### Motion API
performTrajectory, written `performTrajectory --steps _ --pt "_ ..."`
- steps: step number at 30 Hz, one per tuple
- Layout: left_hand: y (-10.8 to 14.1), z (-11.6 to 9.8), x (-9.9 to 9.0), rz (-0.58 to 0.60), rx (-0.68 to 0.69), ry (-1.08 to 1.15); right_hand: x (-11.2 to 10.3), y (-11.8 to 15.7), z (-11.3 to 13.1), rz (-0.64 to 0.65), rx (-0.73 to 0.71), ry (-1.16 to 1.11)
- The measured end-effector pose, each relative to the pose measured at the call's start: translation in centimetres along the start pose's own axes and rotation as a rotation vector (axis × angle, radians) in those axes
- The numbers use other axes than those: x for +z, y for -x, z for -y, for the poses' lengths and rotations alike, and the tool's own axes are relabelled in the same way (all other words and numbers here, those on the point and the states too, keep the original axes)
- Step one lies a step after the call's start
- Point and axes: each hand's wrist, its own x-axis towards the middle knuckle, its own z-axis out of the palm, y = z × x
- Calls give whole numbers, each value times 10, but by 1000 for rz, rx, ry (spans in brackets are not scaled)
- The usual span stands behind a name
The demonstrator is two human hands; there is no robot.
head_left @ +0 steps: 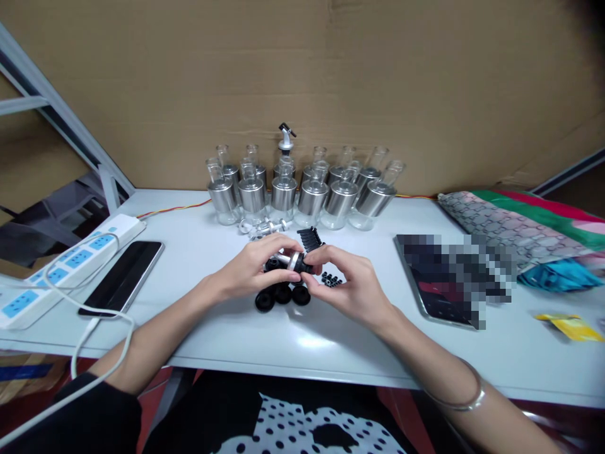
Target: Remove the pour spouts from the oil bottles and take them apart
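Between my hands, above the middle of the table, is a silver bottle pourer point(293, 260) with a black rubber stopper point(305, 263) at its right end. My left hand point(253, 268) grips the silver part between thumb and fingers. The thumb and index finger of my right hand point(354, 287) pinch the black stopper. Several round black rubber pieces point(282, 294) lie just below my left fingers. Thin black tubes point(309, 238) sit beyond my hands, and small black caps point(333, 279) lie by my right fingers. Loose silver spouts point(268, 228) rest farther back.
Two rows of glass bottles with metal sleeves point(313, 194) stand at the back; one carries a fitted pourer point(286, 137). A power strip point(70, 268) and a phone point(123, 277) are left. Right are a tablet point(425, 277), a patterned bag point(501, 224) and a yellow packet point(574, 327).
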Motion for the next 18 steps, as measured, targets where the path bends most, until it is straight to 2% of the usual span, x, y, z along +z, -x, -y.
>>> performTrajectory --steps 5,10,18 --pt "-1 0 0 6 -70 64 -2 -2 -2 26 -180 86" --pt "-1 1 -1 17 -128 132 0 -2 -6 39 -302 180" --pt "3 0 -1 19 -217 223 1 1 -10 47 -336 244"
